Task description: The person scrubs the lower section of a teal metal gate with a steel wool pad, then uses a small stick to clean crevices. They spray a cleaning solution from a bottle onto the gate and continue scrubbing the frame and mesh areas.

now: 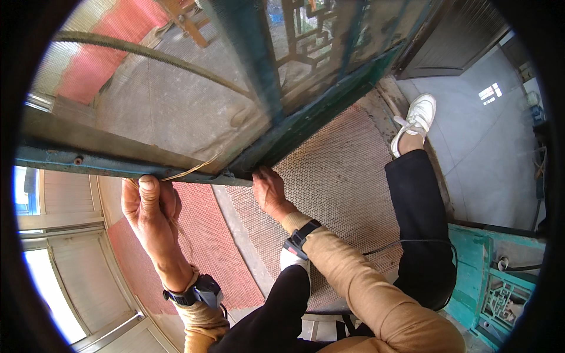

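Note:
A screen door with a worn, dark green frame and fine mesh spans the view in front of me. My left hand pinches a thin yellowish cord between thumb and fingers at the door's narrow edge. From there the cord runs over the frame onto the mesh, and a loose strand hangs below the palm. My right hand grips the frame near its corner, its fingertips partly hidden behind the edge. A screw head sits in the blue-lined edge strip, left of my left hand.
Below lie a grey-brown perforated mat and a red mat. My white shoe rests by a door sill at right. A black cable crosses near my leg. Turquoise door panels stand at lower right, light wall panels at left.

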Demonstrator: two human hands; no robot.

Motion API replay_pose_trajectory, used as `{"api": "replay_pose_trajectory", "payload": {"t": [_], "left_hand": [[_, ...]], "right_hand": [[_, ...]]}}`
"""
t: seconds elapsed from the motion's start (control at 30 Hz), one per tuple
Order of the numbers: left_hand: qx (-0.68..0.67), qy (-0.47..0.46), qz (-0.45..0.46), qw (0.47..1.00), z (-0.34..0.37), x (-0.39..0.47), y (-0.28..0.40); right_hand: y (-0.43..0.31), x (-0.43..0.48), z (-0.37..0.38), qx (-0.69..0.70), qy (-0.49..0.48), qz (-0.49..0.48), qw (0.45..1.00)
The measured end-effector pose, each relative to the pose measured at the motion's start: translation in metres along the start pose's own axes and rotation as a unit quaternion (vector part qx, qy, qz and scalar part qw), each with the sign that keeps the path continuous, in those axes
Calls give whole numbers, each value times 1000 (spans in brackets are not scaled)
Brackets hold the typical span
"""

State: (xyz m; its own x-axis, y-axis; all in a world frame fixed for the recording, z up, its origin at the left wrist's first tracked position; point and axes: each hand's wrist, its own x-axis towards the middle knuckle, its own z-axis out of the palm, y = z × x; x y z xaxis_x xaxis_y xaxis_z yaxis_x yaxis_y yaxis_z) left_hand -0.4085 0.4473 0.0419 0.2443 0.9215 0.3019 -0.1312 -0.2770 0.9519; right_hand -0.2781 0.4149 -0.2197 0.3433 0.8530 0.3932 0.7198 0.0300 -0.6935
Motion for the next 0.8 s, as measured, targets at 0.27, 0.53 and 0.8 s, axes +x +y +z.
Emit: {"api": "replay_pose_trajectory", "payload": {"t": [0.27, 0.53, 0.8], "left_hand": [[11, 17, -4, 1000, 1, -2, 1], [28, 34, 0, 999, 6, -3, 1], [22, 32, 2, 999, 5, -1, 2]], "right_hand": [[66, 40, -65, -7, 139, 126, 982], [66, 37, -49, -135, 30, -5, 990], [121, 66, -78, 190, 254, 245, 916]]}}
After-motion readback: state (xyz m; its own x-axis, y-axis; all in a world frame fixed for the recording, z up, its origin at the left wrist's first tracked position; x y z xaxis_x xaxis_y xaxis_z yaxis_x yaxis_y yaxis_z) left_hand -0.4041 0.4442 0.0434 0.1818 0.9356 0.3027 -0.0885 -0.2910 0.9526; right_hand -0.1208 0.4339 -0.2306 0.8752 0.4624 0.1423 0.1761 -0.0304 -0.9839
